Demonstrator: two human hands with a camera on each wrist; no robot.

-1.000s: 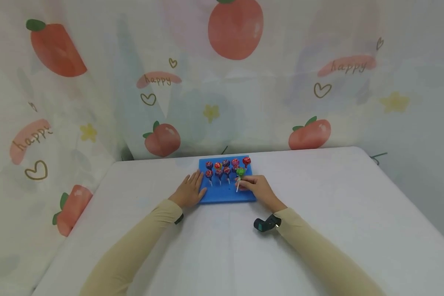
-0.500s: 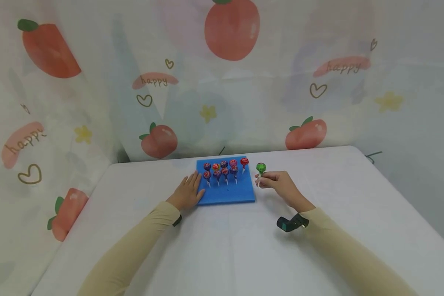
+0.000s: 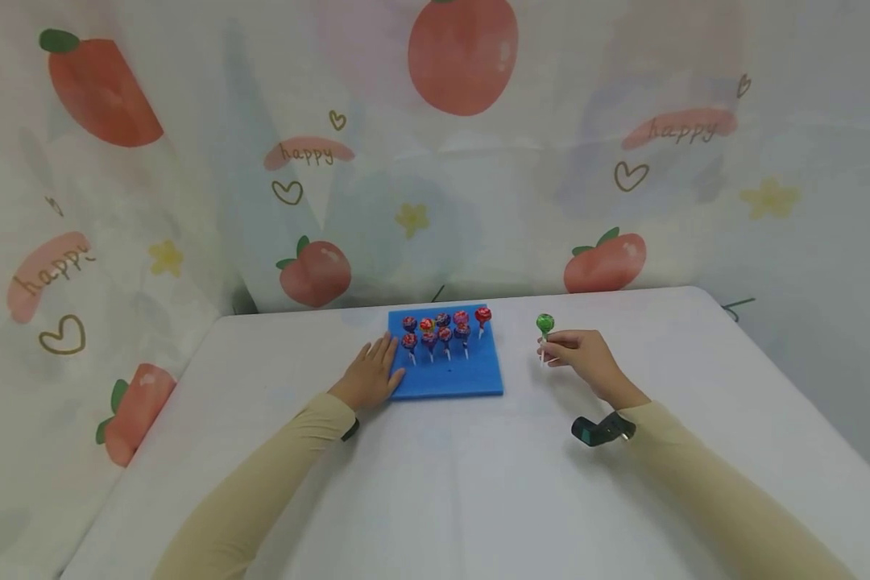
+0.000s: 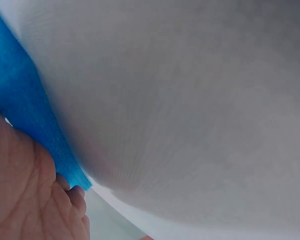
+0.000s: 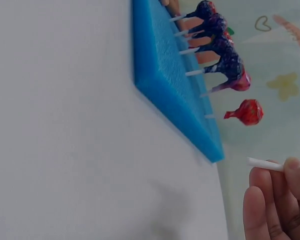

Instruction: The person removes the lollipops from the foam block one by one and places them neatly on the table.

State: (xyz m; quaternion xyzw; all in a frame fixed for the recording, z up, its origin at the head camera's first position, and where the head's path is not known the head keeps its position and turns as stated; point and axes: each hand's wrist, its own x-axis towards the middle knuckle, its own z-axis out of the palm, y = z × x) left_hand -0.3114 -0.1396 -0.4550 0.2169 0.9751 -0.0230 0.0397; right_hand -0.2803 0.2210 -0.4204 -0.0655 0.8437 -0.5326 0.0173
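Observation:
Several wrapped lollipops (image 3: 445, 333) stand upright by their white sticks in a blue foam board (image 3: 449, 380), set in two rows towards its far side. A green lollipop (image 3: 545, 323) is pinched by its stick between the thumb and fingers of my right hand (image 3: 587, 358), held up to the right of the board. In the right wrist view the stick's bare lower end (image 5: 260, 163) points away from the fingers. My left hand (image 3: 368, 374) rests with straight fingers along the board's left edge. The left wrist view shows the palm (image 4: 20, 185) against the blue foam.
The board lies on a white-covered table (image 3: 435, 483), near its back edge. Behind stands a pale curtain (image 3: 493, 185) printed with peaches, hearts and stars. A red lollipop (image 3: 482, 315) stands at the board's far right corner. A dark camera (image 3: 602, 429) is strapped to the right wrist.
My right hand has drawn the green lollipop off from over the board and carried it to the right, past the board's edge. The left hand has stayed on the board's left side.

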